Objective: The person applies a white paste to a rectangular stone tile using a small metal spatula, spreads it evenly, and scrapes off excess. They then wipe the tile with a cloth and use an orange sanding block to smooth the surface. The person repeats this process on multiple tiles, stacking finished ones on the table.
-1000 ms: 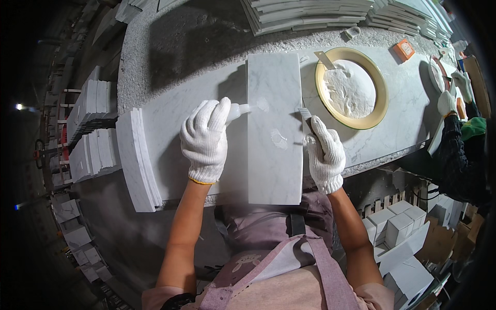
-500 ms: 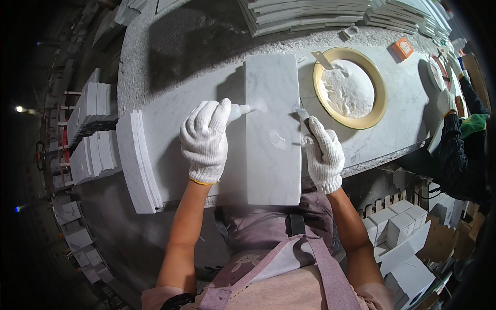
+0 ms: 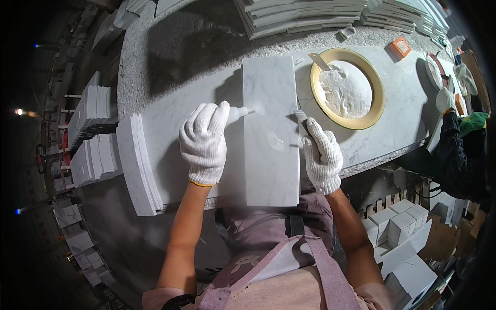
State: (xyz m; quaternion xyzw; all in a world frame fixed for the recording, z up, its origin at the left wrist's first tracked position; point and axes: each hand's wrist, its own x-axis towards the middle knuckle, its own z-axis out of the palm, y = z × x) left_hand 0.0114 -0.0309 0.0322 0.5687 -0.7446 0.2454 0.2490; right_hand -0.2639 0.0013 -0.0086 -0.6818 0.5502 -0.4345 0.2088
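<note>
A long white marble tile [image 3: 271, 178] lies lengthwise in front of me on the marble-topped bench, its near end reaching past the bench edge. In a white knitted glove, my left hand [image 3: 203, 144] is closed around a small translucent squeeze bottle [image 3: 235, 114]. The bottle's nozzle points right, over the tile near a whitish smear. Beside the tile's right edge, my gloved right hand [image 3: 324, 160] grips a scraper [image 3: 300, 117] with a dark handle, blade pointing away from me. Another pale wet patch [image 3: 275, 140] marks the tile's middle.
Right of the tile stands a yellow-rimmed bowl [image 3: 381, 98] of white powder with a metal blade [image 3: 319, 61] stuck in it. An orange box [image 3: 400, 48] sits beyond. Tile stacks line the left [image 3: 135, 165] and back [image 3: 302, 15]. A co-worker's gloved hand [image 3: 445, 101] shows at far right.
The whole view has shifted very slightly. Both hands, the bottle and the scraper keep nearly the same places around the tile. The co-worker's hands at far right have moved a little.
</note>
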